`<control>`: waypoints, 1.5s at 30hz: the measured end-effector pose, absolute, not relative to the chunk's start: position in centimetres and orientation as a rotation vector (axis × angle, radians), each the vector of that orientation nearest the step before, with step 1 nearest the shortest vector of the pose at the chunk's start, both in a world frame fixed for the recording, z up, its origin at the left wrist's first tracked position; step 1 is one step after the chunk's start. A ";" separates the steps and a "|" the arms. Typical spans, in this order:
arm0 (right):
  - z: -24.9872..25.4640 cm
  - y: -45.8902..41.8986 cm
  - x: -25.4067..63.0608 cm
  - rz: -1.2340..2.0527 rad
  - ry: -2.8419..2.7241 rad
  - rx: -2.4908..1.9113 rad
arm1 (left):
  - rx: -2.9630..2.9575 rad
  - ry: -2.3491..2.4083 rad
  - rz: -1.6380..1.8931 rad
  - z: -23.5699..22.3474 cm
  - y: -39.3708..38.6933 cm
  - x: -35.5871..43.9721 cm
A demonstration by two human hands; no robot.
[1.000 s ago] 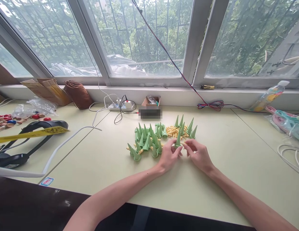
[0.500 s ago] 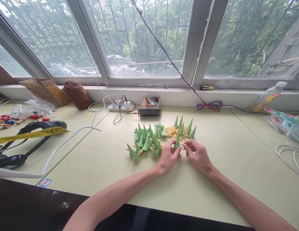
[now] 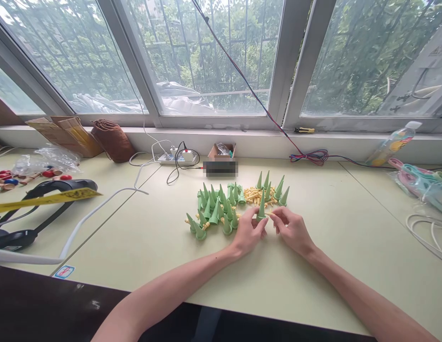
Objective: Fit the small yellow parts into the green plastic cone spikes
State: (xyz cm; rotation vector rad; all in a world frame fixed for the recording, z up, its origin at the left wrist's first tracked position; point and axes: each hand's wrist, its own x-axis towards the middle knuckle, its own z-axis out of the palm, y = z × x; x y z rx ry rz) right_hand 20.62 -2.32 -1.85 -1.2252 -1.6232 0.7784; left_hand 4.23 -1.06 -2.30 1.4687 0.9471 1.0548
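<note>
My left hand (image 3: 248, 232) pinches the base of an upright green cone (image 3: 261, 208) on the pale table (image 3: 164, 237). My right hand (image 3: 291, 229) is closed beside it, fingertips pinching a small yellow peg (image 3: 271, 214) at the cone's base. Just behind lies a heap of several small yellow pegs (image 3: 254, 194), with several green cones standing around it (image 3: 279, 191). To the left a cluster of green cones (image 3: 215, 209) stands and lies, some with pegs sticking out.
A power strip (image 3: 178, 156) with cables and a small open cardboard box (image 3: 222, 150) sit by the window sill. Black headgear and a yellow tape (image 3: 42, 197) lie at the left. A bottle (image 3: 393, 142), pink and teal items (image 3: 420, 180) and white cable (image 3: 425, 228) are at the right.
Almost nothing has moved; both hands stay at the upright cone, with the view shifting slightly.
</note>
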 end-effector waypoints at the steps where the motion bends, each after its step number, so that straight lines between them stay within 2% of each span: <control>1: -1.8 -2.3 20.6 0.772 -1.627 -1.230 | 1.469 0.948 1.054 -2.3 -1.1 4.2; 10: -2.0 -2.3 20.8 0.654 -1.689 -1.279 | 1.465 0.948 1.041 -2.2 -1.1 4.2; 45: -1.9 -2.5 20.3 0.723 -1.719 -1.253 | 1.478 0.959 1.070 -1.7 -1.3 4.2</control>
